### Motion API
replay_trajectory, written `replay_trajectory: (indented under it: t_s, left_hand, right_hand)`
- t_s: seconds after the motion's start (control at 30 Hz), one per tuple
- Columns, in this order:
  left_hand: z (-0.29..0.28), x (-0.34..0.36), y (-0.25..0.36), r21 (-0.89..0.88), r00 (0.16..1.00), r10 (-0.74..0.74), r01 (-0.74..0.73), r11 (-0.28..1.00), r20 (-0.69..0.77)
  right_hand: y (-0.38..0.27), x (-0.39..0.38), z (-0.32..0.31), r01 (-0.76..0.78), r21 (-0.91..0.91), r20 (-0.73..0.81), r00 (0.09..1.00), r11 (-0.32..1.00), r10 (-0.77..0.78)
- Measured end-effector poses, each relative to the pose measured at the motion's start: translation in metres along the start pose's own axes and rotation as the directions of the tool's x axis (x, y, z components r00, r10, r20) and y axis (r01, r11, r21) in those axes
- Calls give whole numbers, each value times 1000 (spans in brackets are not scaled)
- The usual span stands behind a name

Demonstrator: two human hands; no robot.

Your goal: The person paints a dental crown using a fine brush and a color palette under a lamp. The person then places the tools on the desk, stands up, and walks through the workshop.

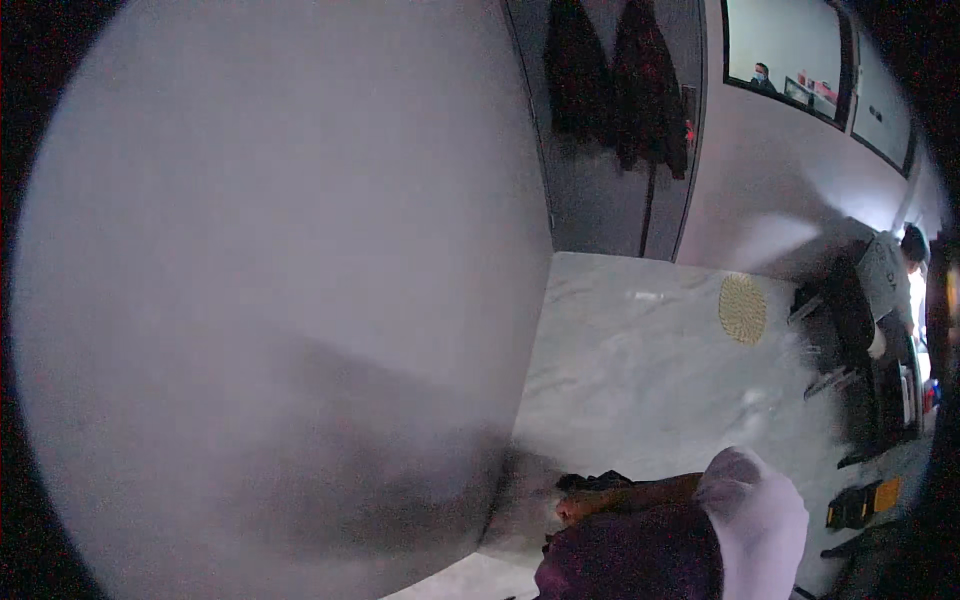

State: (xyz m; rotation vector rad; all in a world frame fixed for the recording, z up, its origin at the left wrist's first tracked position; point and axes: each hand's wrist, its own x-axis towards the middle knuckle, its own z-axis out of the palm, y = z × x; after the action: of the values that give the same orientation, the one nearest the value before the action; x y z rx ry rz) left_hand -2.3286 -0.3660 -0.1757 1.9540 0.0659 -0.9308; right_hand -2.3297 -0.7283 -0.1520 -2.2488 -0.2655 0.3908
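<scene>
A pale sleeve [755, 510] at the lower right leads to a bare forearm that reaches leftward. My right hand [572, 508] is at its end, low in the head view, and darkness and blur hide its fingers. Just beyond the forearm is a dark, crumpled-looking thing [598, 482], whose kind I cannot make out. Dark purple fabric [630, 555] fills the space on the near side of the forearm. Nowhere does my left hand show.
A plain wall [300, 200] takes up the left side. Dark garments [645, 90] hang at a grey door [590, 205]. On the marble-look floor [620, 350] lies a round woven mat [743, 309]. Another person [885, 280] sits at a desk on the right.
</scene>
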Motion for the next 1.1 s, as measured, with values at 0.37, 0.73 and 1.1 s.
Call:
replay_trajectory:
  t_s: [0.37, 0.73, 1.1]
  left_hand:
    - [20, 113, 68, 95, 998, 58, -61, 994, 34]
    - [8, 89, 35, 235, 984, -159, 173, 956, -78]
    - [56, 81, 29, 160, 945, -262, 294, 942, -195]
  right_hand:
    - [-123, 121, -184, 86, -114, -78, 992, 990, -95]
    - [-164, 65, -324, 210, 318, 99, 962, 925, -253]
    - [-347, 67, -485, 666, 723, -58, 327, 187, -943]
